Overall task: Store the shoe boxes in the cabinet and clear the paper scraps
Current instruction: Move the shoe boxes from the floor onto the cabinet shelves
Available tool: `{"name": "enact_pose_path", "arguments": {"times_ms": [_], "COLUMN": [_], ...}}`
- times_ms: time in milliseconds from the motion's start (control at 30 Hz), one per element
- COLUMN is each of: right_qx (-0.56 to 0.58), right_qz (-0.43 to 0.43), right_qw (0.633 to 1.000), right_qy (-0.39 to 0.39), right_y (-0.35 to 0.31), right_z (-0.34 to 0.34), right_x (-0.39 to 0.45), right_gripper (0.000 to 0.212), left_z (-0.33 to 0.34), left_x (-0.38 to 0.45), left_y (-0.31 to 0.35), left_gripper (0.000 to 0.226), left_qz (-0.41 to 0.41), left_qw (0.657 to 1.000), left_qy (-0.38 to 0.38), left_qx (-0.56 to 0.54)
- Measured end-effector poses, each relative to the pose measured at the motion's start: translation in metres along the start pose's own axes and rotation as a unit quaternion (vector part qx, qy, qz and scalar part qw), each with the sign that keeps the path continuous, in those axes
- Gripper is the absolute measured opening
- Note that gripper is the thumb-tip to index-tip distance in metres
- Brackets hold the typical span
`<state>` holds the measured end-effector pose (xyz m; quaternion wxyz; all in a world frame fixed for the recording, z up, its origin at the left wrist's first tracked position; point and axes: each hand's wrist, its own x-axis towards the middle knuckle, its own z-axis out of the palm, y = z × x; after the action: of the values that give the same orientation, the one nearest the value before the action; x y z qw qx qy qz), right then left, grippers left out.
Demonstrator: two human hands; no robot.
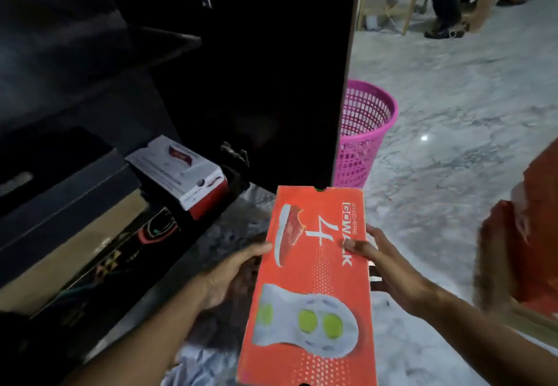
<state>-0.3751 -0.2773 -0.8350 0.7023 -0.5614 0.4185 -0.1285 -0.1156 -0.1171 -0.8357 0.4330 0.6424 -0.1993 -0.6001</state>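
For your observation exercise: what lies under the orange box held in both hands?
Under the orange box show marble floor and crumpled white paper near its lower left. The left hand and right hand grip its sides. Anything directly beneath is covered.

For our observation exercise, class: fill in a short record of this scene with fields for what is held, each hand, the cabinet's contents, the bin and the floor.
held: flat orange cardboard shoe box printed with a red shoe and a white sole
left hand: grip on the box's left edge, thumb on top
right hand: grip on the right edge, thumb on top
cabinet: dark cabinet open; white and red shoe box on its lower shelf
bin: pink plastic mesh basket behind the cabinet door
floor: grey-white marble floor
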Motion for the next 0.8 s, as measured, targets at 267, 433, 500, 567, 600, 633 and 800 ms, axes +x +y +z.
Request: {"name": "enact_pose_path", "arguments": {"times_ms": [267, 433, 500, 567, 600, 633, 800], "right_qx": [-0.063, -0.158, -0.188, -0.179, -0.159, -0.132, -0.042], "right_qz": [-0.031, -0.009, 0.004, 0.021, 0.022, 0.015, -0.017], "right_qw": [0.988, 0.968, 0.958, 0.960, 0.965, 0.972, 0.991], "right_qy": [-0.135, -0.196, -0.217, -0.214, -0.207, -0.194, -0.124], "right_y": [-0.094, -0.101, -0.101, -0.102, -0.104, -0.107, -0.129], "right_z": [0.087, 0.108, 0.112, 0.119, 0.123, 0.129, 0.169], "right_x": [0.048, 0.059, 0.064, 0.075, 0.083, 0.092, 0.151], "right_gripper": [0.079, 0.088, 0.079, 0.067, 0.062, 0.058, 0.043], "left_z": [-0.066, -0.085, -0.093, -0.103, -0.107, -0.109, -0.116], "left_x": [-0.030, -0.033, -0.031, -0.023, -0.020, -0.018, 0.001], "left_y": [0.024, 0.057, 0.066, 0.073, 0.077, 0.083, 0.084], "left_gripper": [0.039, 0.032, 0.042, 0.055, 0.057, 0.058, 0.055], "left_qz": [0.132, 0.162, 0.118, 0.095, 0.099, 0.101, 0.114], "left_qw": [0.966, 0.926, 0.922, 0.921, 0.917, 0.914, 0.890], "left_qy": [0.145, 0.282, 0.316, 0.321, 0.328, 0.333, 0.374], "left_qx": [-0.170, -0.194, -0.189, -0.199, -0.203, -0.207, -0.234]}}
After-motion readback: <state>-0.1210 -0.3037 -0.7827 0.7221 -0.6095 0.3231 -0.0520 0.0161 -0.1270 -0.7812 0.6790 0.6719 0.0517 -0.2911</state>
